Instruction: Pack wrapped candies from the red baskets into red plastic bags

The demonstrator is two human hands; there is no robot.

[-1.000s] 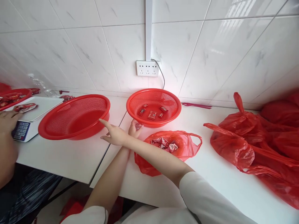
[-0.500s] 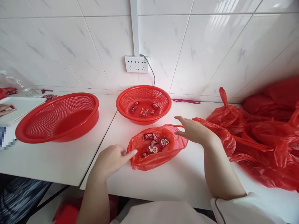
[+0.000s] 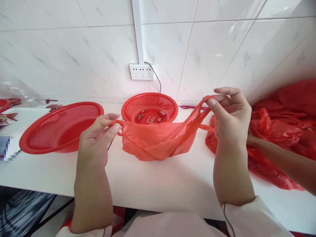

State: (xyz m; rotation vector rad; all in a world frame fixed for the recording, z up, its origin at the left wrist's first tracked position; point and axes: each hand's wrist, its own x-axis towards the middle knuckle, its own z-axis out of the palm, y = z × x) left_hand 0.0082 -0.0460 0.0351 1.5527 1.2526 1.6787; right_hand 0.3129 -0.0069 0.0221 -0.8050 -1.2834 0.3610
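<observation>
A red plastic bag [image 3: 158,141] hangs stretched between my two hands, its bottom resting on the white table [image 3: 172,184]. My left hand [image 3: 97,138] pinches the bag's left handle. My right hand [image 3: 230,115] pinches the right handle, raised a little higher. The bag's contents are hidden by its wall. Behind it stands a small red mesh basket [image 3: 149,107] with several red wrapped candies [image 3: 149,118] inside.
A larger red mesh basket [image 3: 61,126] sits to the left. A heap of red plastic bags [image 3: 283,131] fills the right side, with another person's forearm [image 3: 283,163] reaching into it. A white scale [image 3: 14,131] is at far left. A wall socket [image 3: 141,71] is behind.
Both my hands have taken hold of the bag's handles and lifted them up and apart, pulling the bag taut. Earlier my hands were beside the bag lying open on the table.
</observation>
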